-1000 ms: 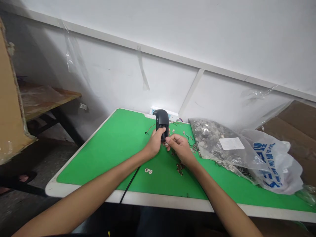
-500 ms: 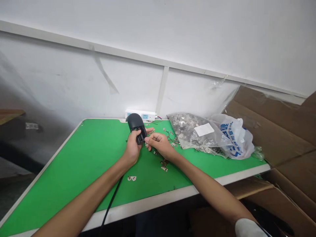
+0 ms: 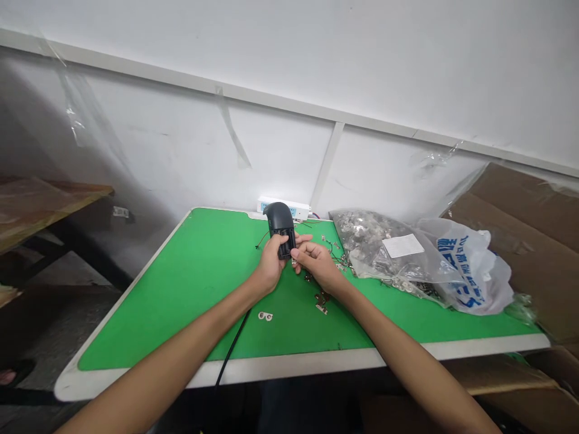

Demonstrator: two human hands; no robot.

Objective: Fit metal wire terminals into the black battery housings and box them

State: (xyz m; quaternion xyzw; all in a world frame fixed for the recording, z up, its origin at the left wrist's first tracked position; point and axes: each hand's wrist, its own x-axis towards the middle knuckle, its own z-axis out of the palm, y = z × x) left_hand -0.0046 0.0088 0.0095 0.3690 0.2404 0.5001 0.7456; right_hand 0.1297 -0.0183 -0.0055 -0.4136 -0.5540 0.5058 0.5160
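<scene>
My left hand (image 3: 270, 265) grips a dark plastic housing (image 3: 279, 216) with a rounded top and an open slotted compartment facing me; the thumb presses at that compartment. At the housing's lower right edge, my right hand (image 3: 316, 263) pinches a small silvery metal contact piece (image 3: 294, 261), partly hidden by the fingers. Below the hands, a two-lobed metal contact plate (image 3: 265, 316) lies on the green tabletop (image 3: 203, 271). More small contacts (image 3: 321, 308) lie beneath my right wrist.
A white power strip (image 3: 301, 211) stands against the wall behind the housing. To the right are a clear bag of metal parts (image 3: 368, 232) and a white plastic bag with blue print (image 3: 491, 271). Cardboard (image 3: 534, 235) leans beyond them. A black cable (image 3: 233, 349) hangs over the front edge.
The camera has turned left, so everything sits further right in view and the wooden table at left shows more. Both hands keep nearly the same hold on the housing and small piece.
</scene>
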